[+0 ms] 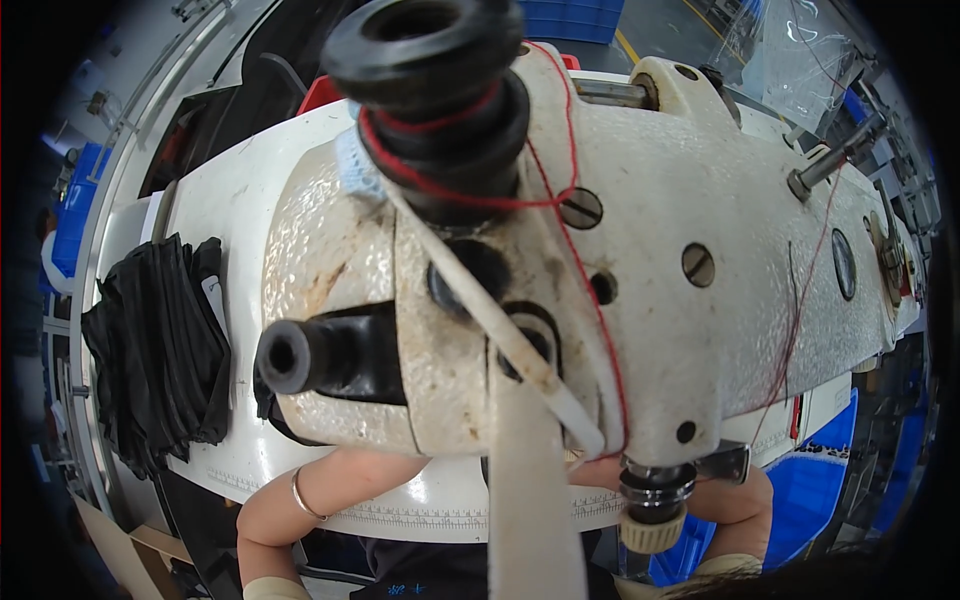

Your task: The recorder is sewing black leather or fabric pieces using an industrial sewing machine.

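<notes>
A white industrial sewing machine (pixel 640 300) fills the middle of the view, very close. Red thread (pixel 573 250) winds around the black knob-like post (pixel 440 130) on its top and runs down toward the ribbed tension knob (pixel 652 530). A pale flat strip (pixel 535 480) hangs down its front. My left forearm (pixel 345 480), with a silver bangle on it, reaches in behind the machine. From the lower right, my right forearm (pixel 735 515) goes in behind it too. The machine head covers both hands, so their fingers and anything held do not show.
A stack of folded black fabric pieces (pixel 160 350) lies at the left of the white table (pixel 225 460), whose near edge carries a ruler scale. A blue bin (pixel 805 500) stands at lower right. Other blue crates (pixel 570 18) are farther off, beside clear plastic sheeting (pixel 800 60).
</notes>
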`<state>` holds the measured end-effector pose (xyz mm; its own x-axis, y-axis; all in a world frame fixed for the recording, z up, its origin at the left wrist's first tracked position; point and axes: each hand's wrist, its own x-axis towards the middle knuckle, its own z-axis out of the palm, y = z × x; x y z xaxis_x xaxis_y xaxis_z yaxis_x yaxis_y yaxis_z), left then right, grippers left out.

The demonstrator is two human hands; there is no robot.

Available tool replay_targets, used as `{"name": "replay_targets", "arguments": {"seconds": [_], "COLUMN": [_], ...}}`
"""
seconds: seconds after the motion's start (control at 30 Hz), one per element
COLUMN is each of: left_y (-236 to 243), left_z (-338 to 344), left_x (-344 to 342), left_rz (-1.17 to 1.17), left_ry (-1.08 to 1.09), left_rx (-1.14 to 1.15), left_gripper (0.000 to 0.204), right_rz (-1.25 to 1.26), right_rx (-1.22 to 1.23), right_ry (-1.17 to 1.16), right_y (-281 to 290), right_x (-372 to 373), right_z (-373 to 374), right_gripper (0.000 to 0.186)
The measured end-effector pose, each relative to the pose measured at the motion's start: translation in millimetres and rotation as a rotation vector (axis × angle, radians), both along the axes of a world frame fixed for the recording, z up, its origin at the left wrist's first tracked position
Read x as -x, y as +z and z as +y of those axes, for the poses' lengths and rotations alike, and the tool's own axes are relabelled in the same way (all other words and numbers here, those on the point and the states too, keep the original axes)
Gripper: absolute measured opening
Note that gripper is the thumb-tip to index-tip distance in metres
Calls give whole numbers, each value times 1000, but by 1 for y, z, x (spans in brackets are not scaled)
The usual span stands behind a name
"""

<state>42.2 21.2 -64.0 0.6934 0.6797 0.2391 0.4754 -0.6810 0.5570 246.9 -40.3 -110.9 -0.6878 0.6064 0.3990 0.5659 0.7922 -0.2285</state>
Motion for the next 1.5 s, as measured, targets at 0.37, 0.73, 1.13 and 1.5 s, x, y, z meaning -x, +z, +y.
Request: {"name": "replay_targets", "arguments": {"seconds": [0.37, 0.73, 1.13, 1.5], "left_y": [20, -4, -11, 16], "left_z": [-6, -15, 0, 12], "left_x": [-13, -9, 1, -1], "left_rz": [88, 5, 158, 267], "left_ry": [-108, -59, -140, -183], "left_rx": [-96, -271, -359, -319], "left_gripper": [29, 33, 31, 29], "right_rz": [-32, -124, 80, -52], "right_rx": [-37, -143, -234, -157], "right_ry": [-78, -67, -268, -214], "right_y": [46, 50, -25, 13], "right_x": [-8, -6, 21, 2], "right_z": [-3, -4, -7, -11], "right_gripper": [19, 17, 23, 38]}}
